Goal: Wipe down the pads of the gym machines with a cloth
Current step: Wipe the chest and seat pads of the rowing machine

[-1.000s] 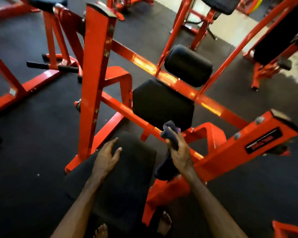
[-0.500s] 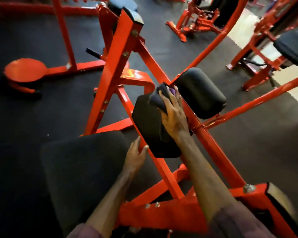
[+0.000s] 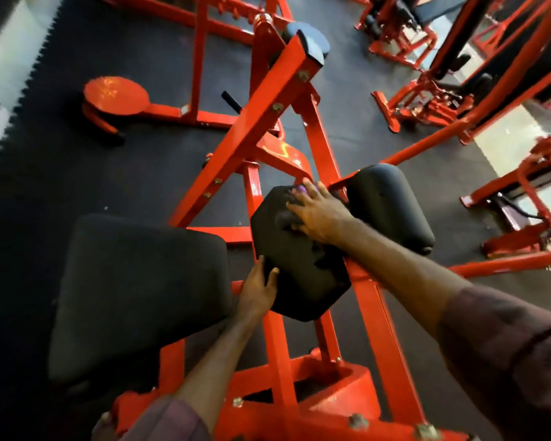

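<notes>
A black hexagonal chest pad (image 3: 295,275) sits on the orange machine frame (image 3: 376,316) in the middle of the view. My right hand (image 3: 318,214) presses a dark purple cloth (image 3: 291,214) flat on the pad's upper part; most of the cloth is hidden under the fingers. My left hand (image 3: 257,291) grips the pad's lower left edge. A wide black seat pad (image 3: 140,288) lies to the left. A black roller pad (image 3: 392,205) sits just right of my right hand.
Orange frame bars rise diagonally ahead, capped by a black pad (image 3: 312,43). An orange round footplate (image 3: 116,95) lies on the black rubber floor at upper left. More orange machines (image 3: 427,87) crowd the upper right and right edge.
My left hand has moved from the seat pad's edge up to the hexagonal pad's edge. The right hand and cloth slid slightly across the pad's top. The view has leaned closer.
</notes>
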